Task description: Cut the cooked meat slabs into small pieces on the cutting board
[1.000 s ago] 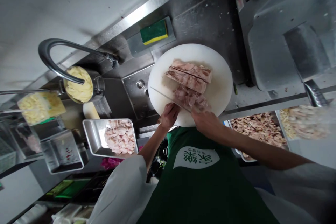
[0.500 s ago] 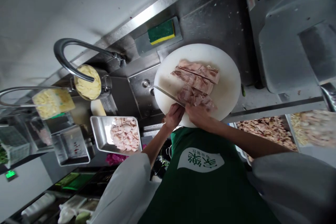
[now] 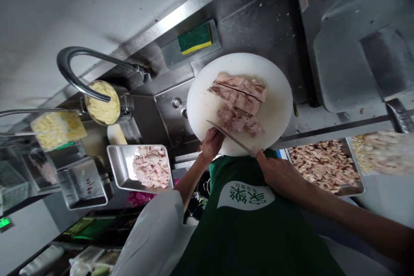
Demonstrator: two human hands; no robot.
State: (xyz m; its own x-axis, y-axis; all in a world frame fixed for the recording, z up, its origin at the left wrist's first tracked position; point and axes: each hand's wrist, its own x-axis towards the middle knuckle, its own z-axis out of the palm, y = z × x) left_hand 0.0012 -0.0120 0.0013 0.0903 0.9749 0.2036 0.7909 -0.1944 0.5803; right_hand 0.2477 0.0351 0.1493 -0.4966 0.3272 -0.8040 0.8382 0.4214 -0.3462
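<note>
A round white cutting board (image 3: pixel 207 95) carries two long slabs of cooked pale meat (image 3: pixel 239 90) and a heap of cut pieces (image 3: pixel 239 123) nearer to me. My right hand (image 3: pixel 280 174) is closed round the handle of a knife (image 3: pixel 231 137). Its blade lies slanted over the board's near edge, pointing left beside the cut pieces. My left hand (image 3: pixel 211 142) sits at the board's near rim just under the blade tip, fingers curled. What they hold, if anything, is hidden.
A steel tray (image 3: pixel 116 168) of sliced meat lies to the left. Another tray of chopped meat (image 3: pixel 323 161) sits at the right. Behind are a green-yellow sponge (image 3: pixel 194 38), a curved faucet (image 3: pixel 80 54), a pot of yellow strips (image 3: pixel 102 102) and a grey machine (image 3: pixel 355 39).
My right hand has pulled back toward me and to the right, drawing the knife blade off the meat to the board's near edge. The left hand has stayed put.
</note>
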